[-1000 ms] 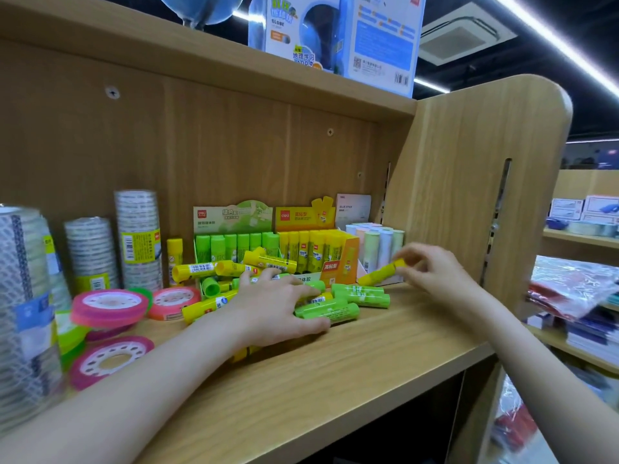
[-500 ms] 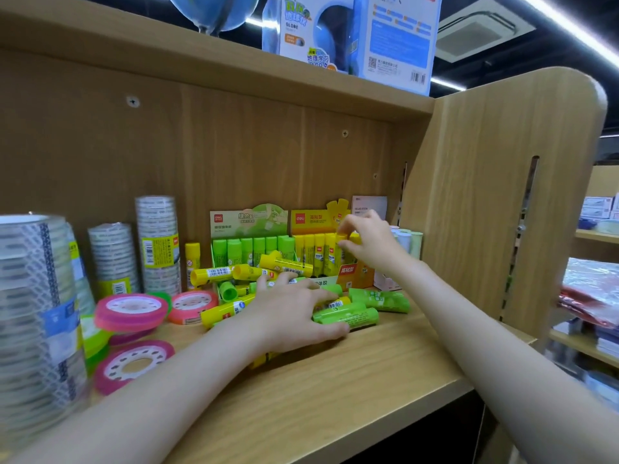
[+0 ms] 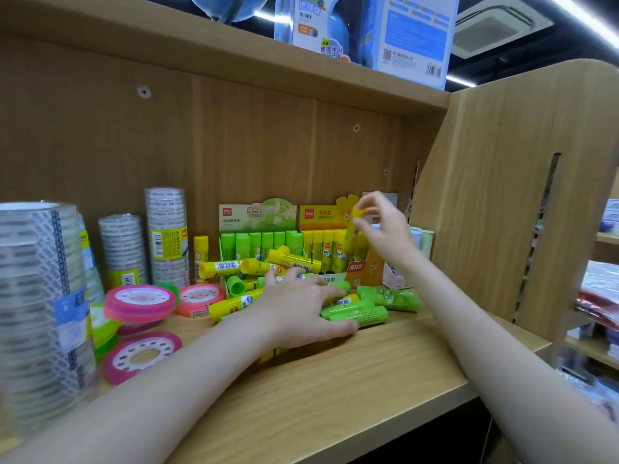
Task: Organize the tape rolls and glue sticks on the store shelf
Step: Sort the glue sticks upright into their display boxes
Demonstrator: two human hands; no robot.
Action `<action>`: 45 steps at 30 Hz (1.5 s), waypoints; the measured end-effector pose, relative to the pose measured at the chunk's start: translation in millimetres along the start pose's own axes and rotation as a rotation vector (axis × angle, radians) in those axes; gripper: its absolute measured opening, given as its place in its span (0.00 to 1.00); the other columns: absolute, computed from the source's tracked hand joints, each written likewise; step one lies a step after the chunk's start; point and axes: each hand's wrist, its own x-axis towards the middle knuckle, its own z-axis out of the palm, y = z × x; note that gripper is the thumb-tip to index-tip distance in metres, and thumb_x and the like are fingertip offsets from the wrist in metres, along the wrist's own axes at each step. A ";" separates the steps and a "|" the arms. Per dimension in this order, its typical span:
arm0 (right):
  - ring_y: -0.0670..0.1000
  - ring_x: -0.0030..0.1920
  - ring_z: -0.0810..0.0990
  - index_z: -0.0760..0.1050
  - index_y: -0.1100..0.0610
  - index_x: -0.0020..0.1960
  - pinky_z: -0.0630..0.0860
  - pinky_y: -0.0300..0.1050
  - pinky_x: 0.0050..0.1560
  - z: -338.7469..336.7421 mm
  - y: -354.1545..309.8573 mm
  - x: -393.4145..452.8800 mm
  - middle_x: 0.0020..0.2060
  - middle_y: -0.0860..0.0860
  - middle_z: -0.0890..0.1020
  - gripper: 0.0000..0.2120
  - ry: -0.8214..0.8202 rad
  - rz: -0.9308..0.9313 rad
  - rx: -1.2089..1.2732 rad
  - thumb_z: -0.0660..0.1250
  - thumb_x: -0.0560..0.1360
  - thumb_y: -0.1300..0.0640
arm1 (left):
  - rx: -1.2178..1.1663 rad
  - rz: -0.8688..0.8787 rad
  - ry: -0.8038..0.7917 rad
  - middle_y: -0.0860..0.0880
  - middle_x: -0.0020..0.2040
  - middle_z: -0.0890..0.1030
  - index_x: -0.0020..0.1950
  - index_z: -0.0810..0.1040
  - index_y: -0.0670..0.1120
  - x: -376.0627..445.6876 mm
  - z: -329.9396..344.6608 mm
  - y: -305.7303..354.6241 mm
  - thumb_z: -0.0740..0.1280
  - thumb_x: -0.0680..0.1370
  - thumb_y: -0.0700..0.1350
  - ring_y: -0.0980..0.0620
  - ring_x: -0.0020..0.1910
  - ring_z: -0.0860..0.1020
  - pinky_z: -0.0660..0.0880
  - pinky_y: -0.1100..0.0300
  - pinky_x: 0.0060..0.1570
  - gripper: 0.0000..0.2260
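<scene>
A heap of loose yellow and green glue sticks [image 3: 291, 259] lies mid-shelf. My left hand [image 3: 301, 309] rests flat on the heap, fingers spread. Behind it stand a green display box [image 3: 258, 212] and a yellow display box [image 3: 321, 214], both full of upright sticks. My right hand [image 3: 382, 226] pinches a yellow glue stick [image 3: 354, 222] upright over the yellow box. Clear tape stacks [image 3: 165, 236] stand at the left, with pink tape rolls [image 3: 140, 299] lying flat in front.
A tall clear tape stack [image 3: 37, 296] stands very near at the far left. The wooden side panel [image 3: 509, 195] closes the shelf on the right. Pastel sticks [image 3: 425, 239] stand by that panel. Globe boxes [image 3: 368, 31] sit on the shelf above. Bare shelf board [image 3: 335, 396] fills the front.
My right hand picked a yellow glue stick from the shelf's right side and carried it left and up over the yellow box. My left hand stayed on the heap.
</scene>
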 end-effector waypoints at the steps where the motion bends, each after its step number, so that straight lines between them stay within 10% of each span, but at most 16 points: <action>1: 0.50 0.49 0.76 0.67 0.56 0.50 0.72 0.37 0.44 -4.3 -3.2 0.4 0.49 0.51 0.74 0.06 0.064 0.019 0.138 0.62 0.77 0.64 | 0.002 -0.001 -0.002 0.53 0.76 0.59 0.73 0.59 0.62 -0.4 -0.1 -0.1 0.54 0.74 0.69 0.46 0.76 0.49 0.44 0.36 0.70 0.29; 5: 0.40 0.33 0.77 0.68 0.53 0.53 0.70 0.33 0.38 -9.3 -3.4 -1.8 0.49 0.52 0.69 0.06 0.171 -0.035 0.134 0.55 0.80 0.62 | 0.001 -0.004 -0.005 0.53 0.75 0.59 0.73 0.59 0.63 -0.6 0.4 0.4 0.54 0.74 0.69 0.46 0.75 0.50 0.43 0.36 0.70 0.28; 17: 0.49 0.47 0.71 0.79 0.57 0.50 0.74 0.42 0.44 -8.0 4.0 -5.9 0.47 0.52 0.69 0.08 -0.044 -0.040 -0.162 0.68 0.72 0.64 | 0.002 0.003 0.002 0.53 0.75 0.60 0.73 0.59 0.62 -0.2 2.2 -0.9 0.54 0.74 0.69 0.45 0.75 0.50 0.44 0.36 0.70 0.29; 22: 0.42 0.33 0.73 0.70 0.57 0.57 0.68 0.26 0.36 -10.7 0.0 -7.0 0.36 0.49 0.77 0.20 0.024 -0.042 -0.121 0.74 0.69 0.60 | -0.007 0.003 0.001 0.53 0.75 0.59 0.73 0.59 0.62 0.4 1.7 -0.6 0.54 0.74 0.69 0.46 0.75 0.50 0.43 0.36 0.70 0.28; 25: 0.43 0.30 0.72 0.62 0.56 0.51 0.67 0.34 0.34 -7.5 0.2 -8.5 0.32 0.47 0.75 0.21 -0.034 -0.018 -0.194 0.74 0.69 0.60 | -0.005 0.003 -0.002 0.53 0.75 0.59 0.73 0.59 0.62 0.6 1.5 -0.4 0.54 0.74 0.69 0.46 0.75 0.49 0.43 0.36 0.70 0.29; 32: 0.49 0.40 0.71 0.76 0.63 0.47 0.71 0.43 0.45 -0.1 1.0 -6.3 0.40 0.54 0.77 0.07 -0.146 -0.071 -0.406 0.70 0.73 0.60 | -0.008 0.001 0.002 0.53 0.75 0.59 0.73 0.59 0.62 0.4 1.4 0.0 0.54 0.74 0.69 0.46 0.75 0.50 0.44 0.35 0.70 0.29; 45: 0.55 0.60 0.67 0.77 0.56 0.55 0.61 0.51 0.58 4.5 -5.9 -2.1 0.53 0.52 0.79 0.10 -0.187 0.032 -0.595 0.58 0.79 0.60 | 0.010 -0.004 0.000 0.53 0.75 0.59 0.73 0.59 0.62 -2.0 0.3 1.2 0.53 0.74 0.69 0.45 0.75 0.50 0.44 0.36 0.70 0.29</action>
